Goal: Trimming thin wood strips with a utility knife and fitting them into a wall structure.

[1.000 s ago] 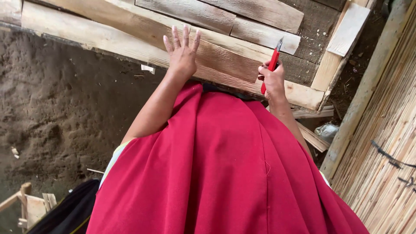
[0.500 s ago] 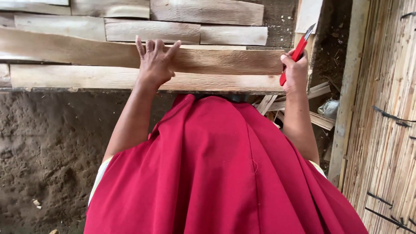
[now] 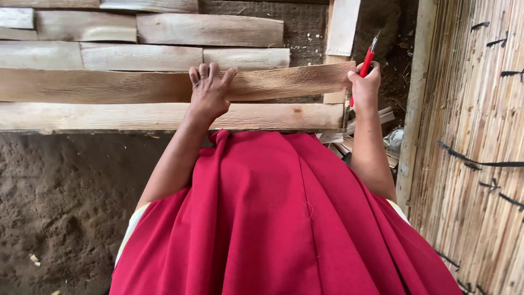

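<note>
Nearest the camera, a red cloth [image 3: 284,218] fills the lower frame and hides the person's body and legs; its lower part is cut off by the frame edge. Both bare forearms emerge from it. Left hand [image 3: 209,93] lies flat, fingers spread, pressing on a long wooden plank [image 3: 109,86]. Right hand [image 3: 364,84] is closed around a red-handled cutter [image 3: 368,60] at the plank's right end; the blade tip points up and away, the lower handle hidden in the fist. The plank rests across a lower plank [image 3: 164,116]; what supports them is not visible. Beyond, more planks [image 3: 210,30] lie in rows, cut off at top and left. Dirt floor [image 3: 65,202] at left; reed wall [image 3: 475,136] at right. Scraps below the right hand are hard to make out.
</note>
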